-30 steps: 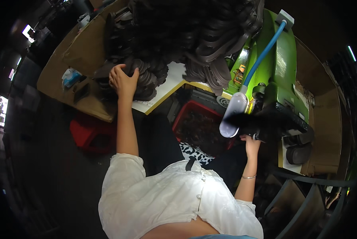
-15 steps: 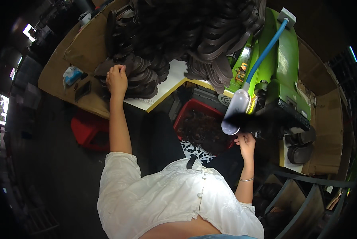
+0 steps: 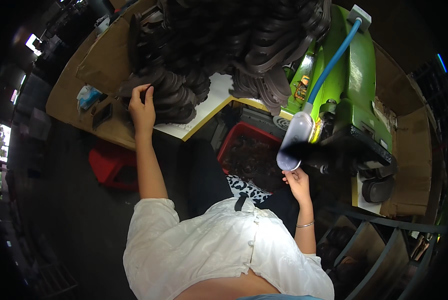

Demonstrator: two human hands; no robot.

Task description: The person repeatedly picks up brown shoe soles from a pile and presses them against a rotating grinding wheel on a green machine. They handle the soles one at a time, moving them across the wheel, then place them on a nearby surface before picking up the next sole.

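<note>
My left hand (image 3: 143,111) is at the near left side of a large heap of dark brown shoe soles (image 3: 176,100). Its fingers are bent with the tips drawn together; a small dark bit shows at them, too little to name. My right hand (image 3: 298,184) is just under the rounded end of a pale lamp (image 3: 295,140) on a blue flexible neck. Its fingers are curled, and whatever they may hold blends into the dark background. The green machine (image 3: 351,70) stands to the right of this hand, its black head partly blurred.
A red bin (image 3: 226,150) with dark scraps sits below the table's white top (image 3: 204,112). Cardboard (image 3: 66,95) walls the table's left side, beside a phone (image 3: 103,115) and a blue-white packet (image 3: 87,97). More soles (image 3: 376,191) lie right; a metal rack (image 3: 384,225) stands nearer.
My left hand has shifted slightly, its fingers drawn back a little from the soles. My right hand has moved a little left, closer beneath the lamp's end.
</note>
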